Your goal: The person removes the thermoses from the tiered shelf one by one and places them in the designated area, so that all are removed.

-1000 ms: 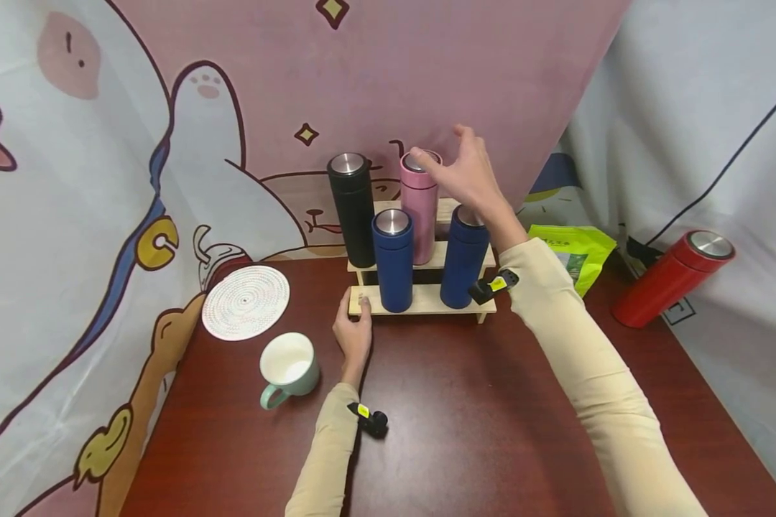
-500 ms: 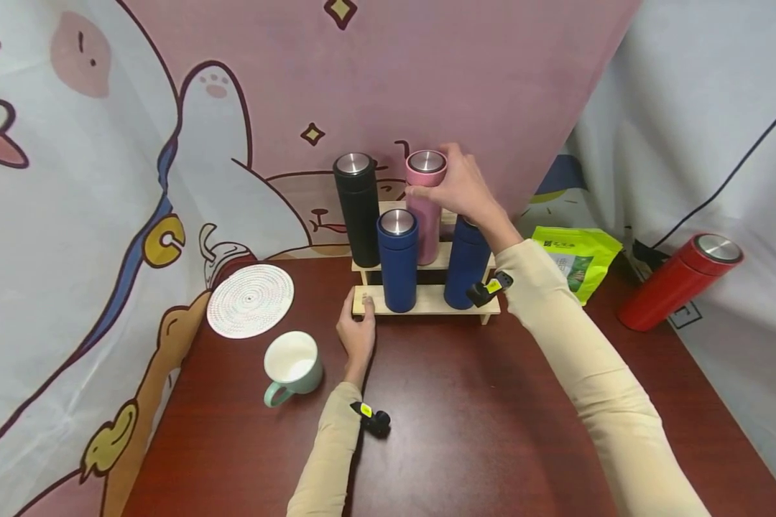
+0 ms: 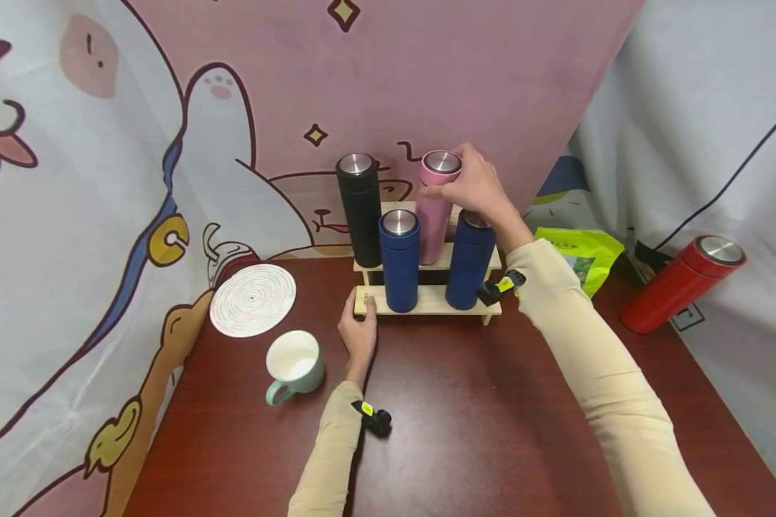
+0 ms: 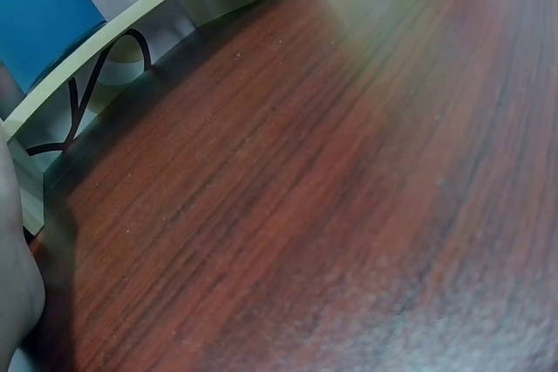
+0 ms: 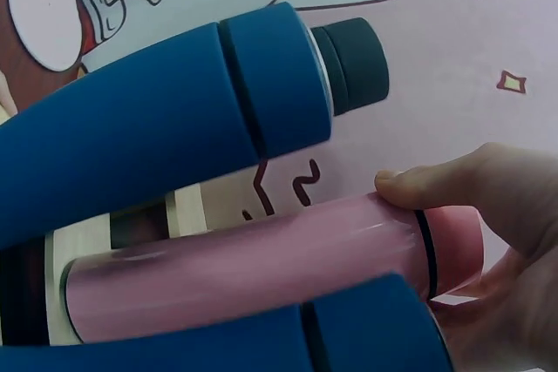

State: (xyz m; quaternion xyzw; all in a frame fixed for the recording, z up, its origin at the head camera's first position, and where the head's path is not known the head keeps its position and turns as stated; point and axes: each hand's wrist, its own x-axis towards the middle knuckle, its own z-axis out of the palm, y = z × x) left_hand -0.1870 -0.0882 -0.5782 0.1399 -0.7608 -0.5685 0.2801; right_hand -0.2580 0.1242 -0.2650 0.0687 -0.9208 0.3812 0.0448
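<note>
My right hand (image 3: 481,185) holds the pink thermos (image 3: 435,222) near its top, with the thumb on the near side. That thermos stands on the middle step of a wooden tiered rack (image 3: 432,298). In the right wrist view the thumb lies just below the cap ring of the pink thermos (image 5: 261,267). A black thermos (image 3: 361,222) is to its left. Two blue thermoses, one on the left (image 3: 399,269) and one on the right (image 3: 467,269), stand on the front step. My left hand (image 3: 358,330) grips the left end of that step, thumb on top.
A mint mug (image 3: 295,366) and a round woven mat (image 3: 252,300) are on the left of the brown table (image 3: 453,416). On the right are a green packet (image 3: 585,251) and a red thermos (image 3: 679,283). A printed cloth hangs behind the rack.
My right hand has come down from above the pink thermos and taken hold of it. The pink thermos has shifted right on its step. My left hand stays on the rack.
</note>
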